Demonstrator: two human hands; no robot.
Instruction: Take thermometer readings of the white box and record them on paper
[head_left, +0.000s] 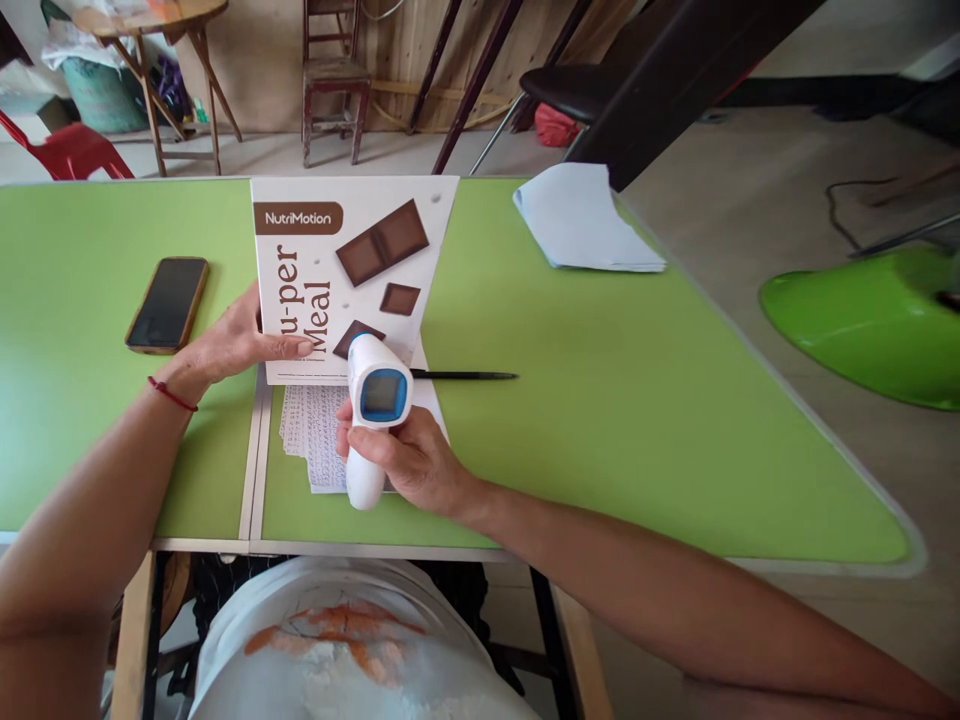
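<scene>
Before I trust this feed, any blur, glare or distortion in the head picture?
All from the head view: large print on the box reads clearly; the thermometer shows no legible digits; writing on the sheets is too fine to read; the tabletop has soft light, no harsh glare, and looks stretched rightward, probably lens distortion.

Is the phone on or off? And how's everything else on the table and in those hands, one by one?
Phone: face up, dark, maybe off or asleep.
Box: held in the left hand, front facing the camera.
Thermometer: held in the right hand, display grey, no number readable.
Pen: lying down, partly hidden.
Written papers: partly covered.
White papers: stacked, edges uneven.
</scene>
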